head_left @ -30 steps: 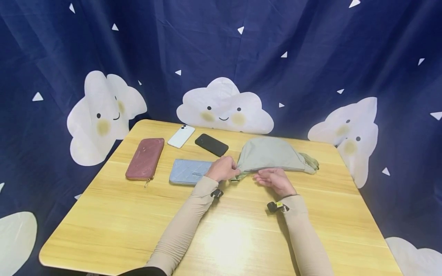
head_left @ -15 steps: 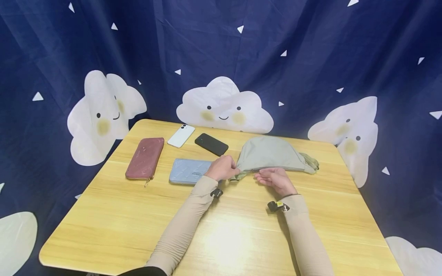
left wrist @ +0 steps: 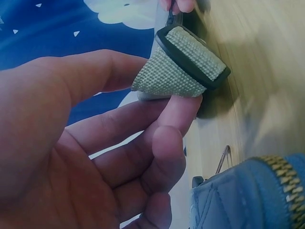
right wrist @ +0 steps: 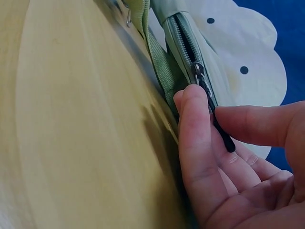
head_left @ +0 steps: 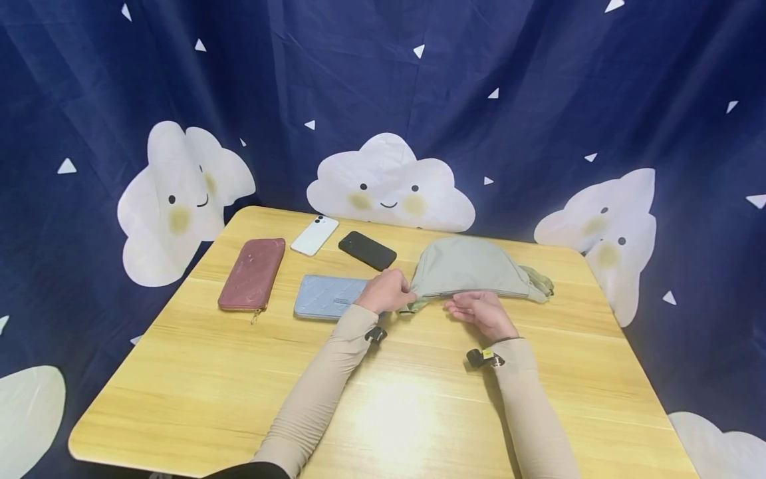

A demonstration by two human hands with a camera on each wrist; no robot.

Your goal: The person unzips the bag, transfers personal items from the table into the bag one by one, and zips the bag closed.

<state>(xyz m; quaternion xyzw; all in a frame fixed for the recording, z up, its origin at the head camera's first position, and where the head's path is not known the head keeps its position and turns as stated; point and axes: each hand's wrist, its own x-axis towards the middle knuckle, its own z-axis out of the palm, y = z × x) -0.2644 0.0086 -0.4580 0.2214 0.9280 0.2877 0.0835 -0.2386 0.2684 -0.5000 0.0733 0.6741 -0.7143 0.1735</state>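
Note:
A pale grey-green waist bag [head_left: 469, 266] lies at the right back of the table, its zip edge facing me. At the bag's left end, my left hand [head_left: 385, 293] pinches the webbing strap [left wrist: 167, 76] beside its dark buckle [left wrist: 193, 62]. Thumb and fingers of my right hand [head_left: 483, 315] hold the black cord pull [right wrist: 222, 131] of the zip slider [right wrist: 197, 69]. A short stretch of the zip [right wrist: 183, 36] behind the slider is parted. Under and beside my left wrist sits a light blue zipped wallet [head_left: 326, 297], partly covered by that hand.
A burgundy wallet [head_left: 251, 275] lies on the left of the wooden table [head_left: 197, 392]. Behind the blue wallet are a white phone [head_left: 314, 236] and a black phone [head_left: 367, 251]. A dark blue curtain [head_left: 383, 80] with clouds hangs close behind the table.
My right hand has shifted slightly to the right along the bag's zip edge. The left hand keeps its place at the strap, and the wallets and phones lie as before.

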